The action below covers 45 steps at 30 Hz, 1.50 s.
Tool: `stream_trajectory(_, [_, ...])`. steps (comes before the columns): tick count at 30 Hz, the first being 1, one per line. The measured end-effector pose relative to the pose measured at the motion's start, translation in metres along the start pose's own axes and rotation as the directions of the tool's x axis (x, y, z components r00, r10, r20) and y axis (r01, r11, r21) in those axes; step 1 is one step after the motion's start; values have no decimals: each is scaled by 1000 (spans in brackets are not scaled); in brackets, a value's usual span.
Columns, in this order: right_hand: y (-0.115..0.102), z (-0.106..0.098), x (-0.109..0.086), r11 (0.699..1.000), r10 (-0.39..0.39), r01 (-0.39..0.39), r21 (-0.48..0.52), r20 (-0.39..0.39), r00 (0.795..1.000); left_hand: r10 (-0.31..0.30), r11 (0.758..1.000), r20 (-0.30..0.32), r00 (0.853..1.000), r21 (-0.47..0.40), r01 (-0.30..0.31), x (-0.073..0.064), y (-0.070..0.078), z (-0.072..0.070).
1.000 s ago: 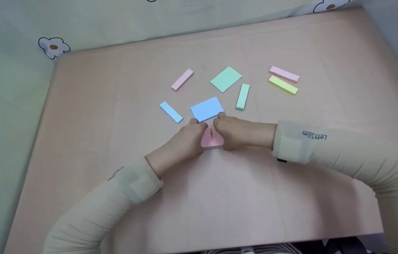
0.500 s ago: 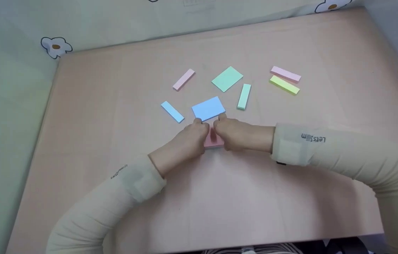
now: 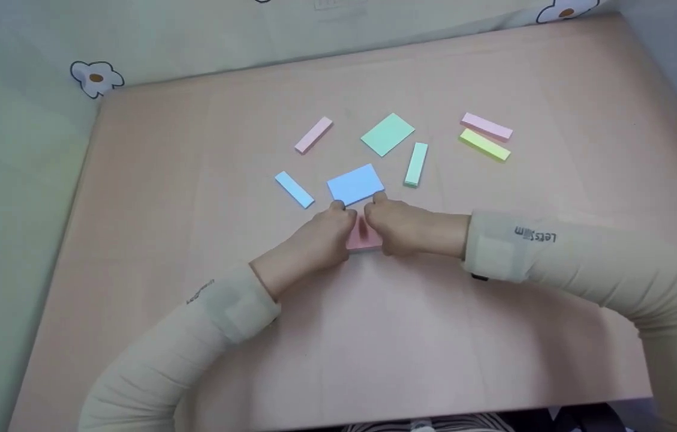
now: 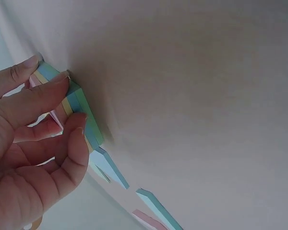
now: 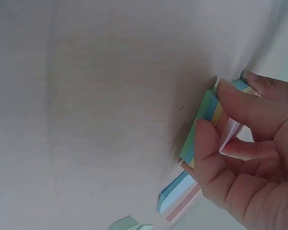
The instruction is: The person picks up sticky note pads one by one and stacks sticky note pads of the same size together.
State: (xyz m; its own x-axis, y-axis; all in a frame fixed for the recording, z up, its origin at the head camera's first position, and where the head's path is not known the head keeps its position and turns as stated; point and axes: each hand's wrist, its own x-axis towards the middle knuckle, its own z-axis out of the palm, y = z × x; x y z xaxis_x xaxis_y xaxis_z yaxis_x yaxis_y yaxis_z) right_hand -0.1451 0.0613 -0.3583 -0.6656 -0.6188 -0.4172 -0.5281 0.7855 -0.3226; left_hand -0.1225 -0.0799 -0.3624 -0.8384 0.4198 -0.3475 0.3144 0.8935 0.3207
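Observation:
Between both hands, near the middle of the table, is a multicoloured stack of sticky notes (image 3: 364,242). Its pink top shows in the head view, with a dark mark down the middle. The left wrist view shows green, blue, yellow and pink layers in the stack (image 4: 90,117). My left hand (image 3: 327,234) grips its left side, fingertips and thumb against the edges. On the opposite side my right hand (image 3: 401,228) grips the same stack (image 5: 203,115). Just beyond the hands lies a blue sticky note pad (image 3: 355,183). The fingers hide much of the stack.
Past the hands lie a green pad (image 3: 388,134), a narrow green strip pad (image 3: 415,164) and a blue strip pad (image 3: 294,189). A pink strip pad (image 3: 313,135) is farther left. At right, another pink strip (image 3: 486,126) lies beside a yellow one (image 3: 484,144).
The hands have drawn slightly closer together over the stack, and less of its pink top shows than a second ago. Since half a second ago they are almost still.

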Motion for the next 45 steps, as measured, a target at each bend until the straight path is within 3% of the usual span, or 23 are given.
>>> stream_trajectory(9, [0,-1,0,1000,-8,9,-17,20,1000,-1,999,35,999,46,0,2,1,0])
stream_trajectory(19, [1,-1,-1,999,-35,35,-3,5,999,53,998,8,999,20,-53,-1,0,2])
stream_trajectory(31, [3,2,-2,999,-33,33,6,3,999,36,999,-22,999,-12,-37,-4,0,4])
stream_trajectory(38, [4,4,-2,998,-64,64,4,-20,998,36,999,5,999,27,-36,-5,3,5])
stream_trajectory(45, [4,3,-3,998,-65,65,5,-20,998,42,999,-6,999,0,-42,-6,2,5])
